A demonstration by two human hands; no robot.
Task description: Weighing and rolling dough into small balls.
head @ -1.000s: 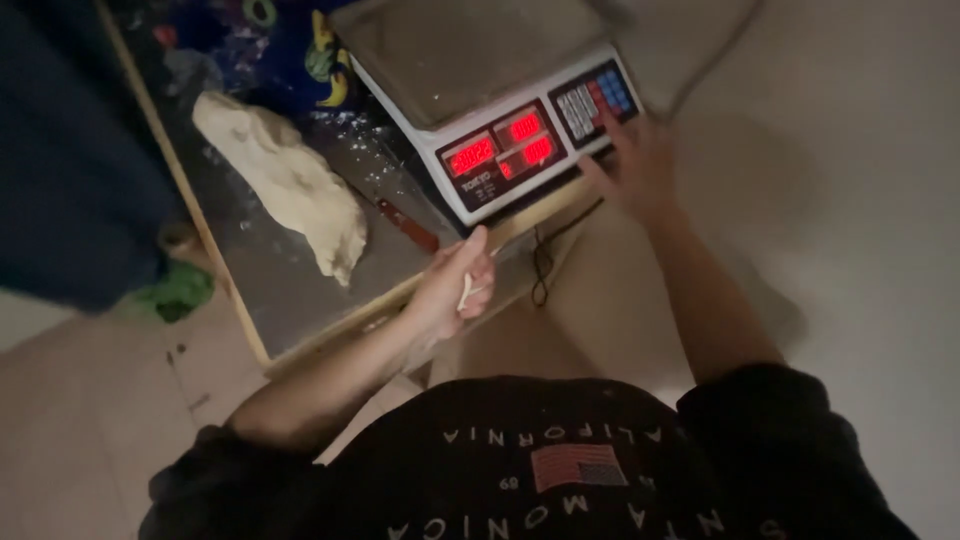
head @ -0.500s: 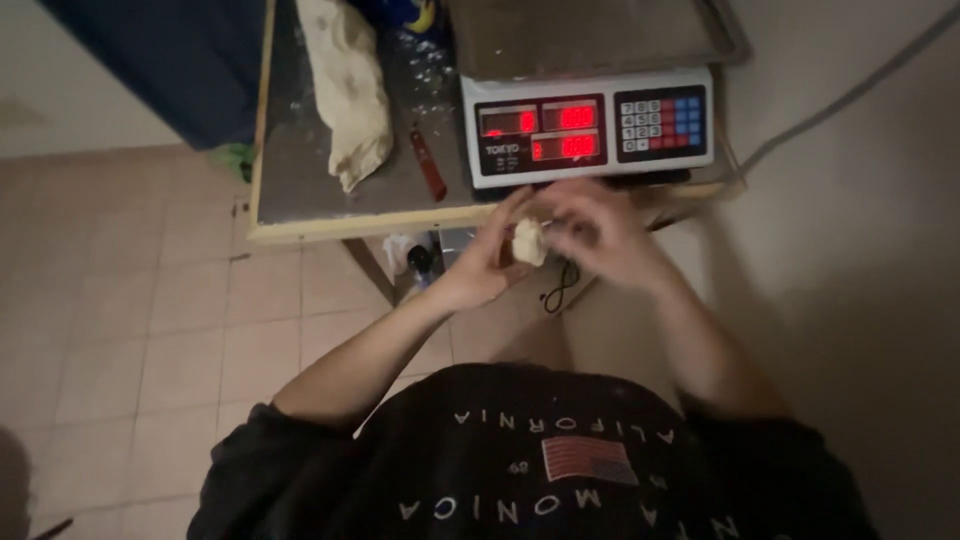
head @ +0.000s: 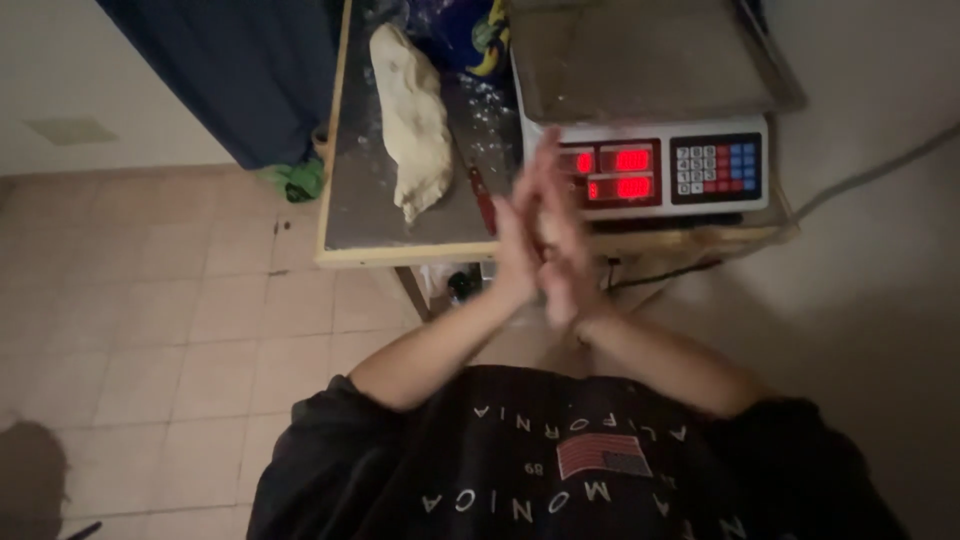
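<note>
Palms pressed flat together, your left hand (head: 520, 240) against your right hand (head: 562, 250), fingers straight, contents hidden, before the scale (head: 650, 150), near the dough (head: 412, 120).

The picture is dim and a little grainy, with a warm, weak light over the tiled floor (head: 150, 330), and the lower right corner is almost dark. The red displays of the scale (head: 645, 165) glow strongly and look slightly overexposed. The left hand (head: 520, 245) and right hand (head: 570, 250) are smeared by motion blur, while the dough (head: 412, 120) on the surface (head: 345, 215) is sharper.
</note>
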